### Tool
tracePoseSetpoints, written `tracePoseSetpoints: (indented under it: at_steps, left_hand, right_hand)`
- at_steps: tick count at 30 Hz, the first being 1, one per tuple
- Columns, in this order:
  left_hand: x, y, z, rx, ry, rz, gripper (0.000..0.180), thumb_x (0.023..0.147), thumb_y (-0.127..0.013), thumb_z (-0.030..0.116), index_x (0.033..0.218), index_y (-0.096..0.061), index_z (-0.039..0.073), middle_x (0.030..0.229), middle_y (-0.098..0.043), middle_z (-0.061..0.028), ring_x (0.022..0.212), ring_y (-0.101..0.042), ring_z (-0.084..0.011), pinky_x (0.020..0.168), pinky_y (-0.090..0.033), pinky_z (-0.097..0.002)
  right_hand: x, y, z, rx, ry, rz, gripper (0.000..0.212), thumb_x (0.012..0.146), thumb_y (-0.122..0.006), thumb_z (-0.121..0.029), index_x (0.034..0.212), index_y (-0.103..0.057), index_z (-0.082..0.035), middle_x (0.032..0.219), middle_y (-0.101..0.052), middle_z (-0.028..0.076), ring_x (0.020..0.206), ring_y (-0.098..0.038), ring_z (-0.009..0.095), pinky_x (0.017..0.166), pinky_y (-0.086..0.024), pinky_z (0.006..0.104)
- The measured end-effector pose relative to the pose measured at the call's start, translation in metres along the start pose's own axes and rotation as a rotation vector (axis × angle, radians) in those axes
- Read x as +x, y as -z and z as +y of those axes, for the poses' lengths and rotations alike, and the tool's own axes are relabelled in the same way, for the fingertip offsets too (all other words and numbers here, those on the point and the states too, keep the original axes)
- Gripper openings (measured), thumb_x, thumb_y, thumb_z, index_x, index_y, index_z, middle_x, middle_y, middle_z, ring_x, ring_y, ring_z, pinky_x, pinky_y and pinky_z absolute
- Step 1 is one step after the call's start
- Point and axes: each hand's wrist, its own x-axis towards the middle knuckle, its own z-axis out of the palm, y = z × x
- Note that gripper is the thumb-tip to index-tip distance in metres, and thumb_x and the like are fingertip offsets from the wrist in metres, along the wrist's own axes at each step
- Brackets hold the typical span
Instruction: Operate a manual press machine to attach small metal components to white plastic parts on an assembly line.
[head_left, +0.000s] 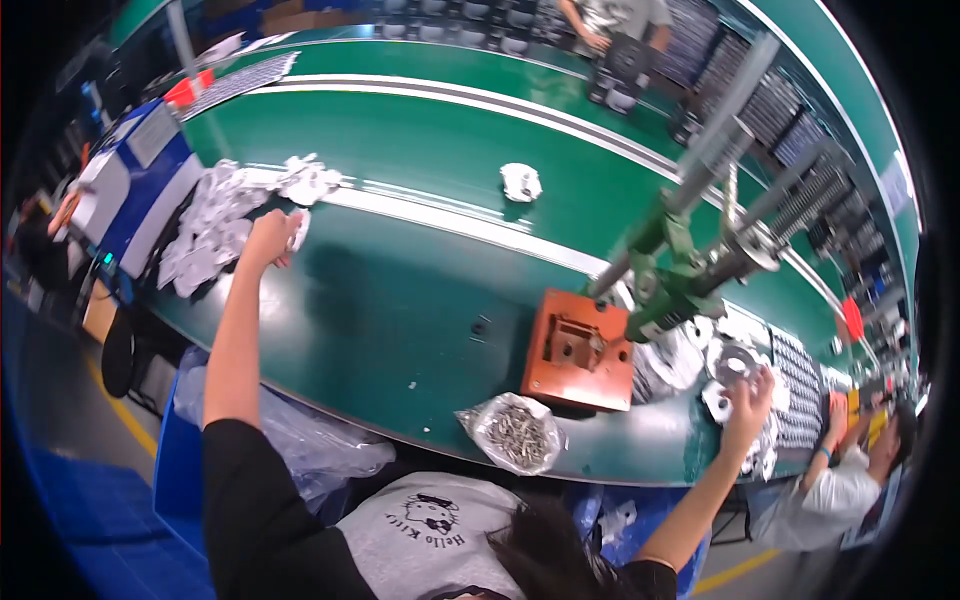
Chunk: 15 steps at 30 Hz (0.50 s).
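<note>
My left hand (268, 240) is at the left of the bench, its fingers closed on a white plastic part (298, 230). Beside it lies a heap of similar white parts (205, 235). My right hand (748, 398) reaches far to the right, with fingers curled at the edge of a grey round part (737, 362) above more white parts (768, 440). Between my hands stands a green hand press (672, 265) on an orange base (572, 383) that carries a small metal fixture (575, 345). Nothing shows clearly in the fixture.
An open plastic bag of small metal pins (518, 435) sits at the bench's near edge. One white part (521, 182) lies on the green conveyor (430, 130) beyond. A blue-and-white machine (140, 185) stands left, a dotted tray (795, 390) right. Other people work across and at right.
</note>
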Motion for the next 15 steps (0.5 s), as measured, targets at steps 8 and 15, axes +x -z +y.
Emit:
tracePoseSetpoints:
  at_steps: [8, 15]
  left_hand:
    - [-0.187, -0.137, 0.169, -1.015, -0.684, -0.654, 0.023, 0.093, -0.052, 0.022, 0.102, -0.062, 0.005, 0.094, -0.064, -0.0003, 0.084, -0.058, -0.0066, 0.075, -0.047, -0.0215]
    - [-0.224, -0.159, 0.194, -1.138, -0.678, -0.765, 0.022, 0.095, -0.049, 0.021, 0.095, -0.060, 0.001, 0.090, -0.061, -0.0004, 0.083, -0.052, -0.0053, 0.079, -0.045, -0.0266]
  right_hand:
    - [-0.101, -0.137, -0.084, 0.666, -0.181, -0.888, 0.058, 0.082, -0.057, -0.004, 0.133, -0.030, -0.001, 0.126, -0.048, 0.020, 0.091, -0.060, 0.022, 0.060, -0.057, 0.0336]
    - [-0.109, -0.146, -0.078, 0.517, -0.362, -1.061, 0.041, 0.089, -0.053, -0.006, 0.127, -0.042, 0.004, 0.117, -0.054, 0.014, 0.079, -0.062, 0.019, 0.059, -0.056, 0.0302]
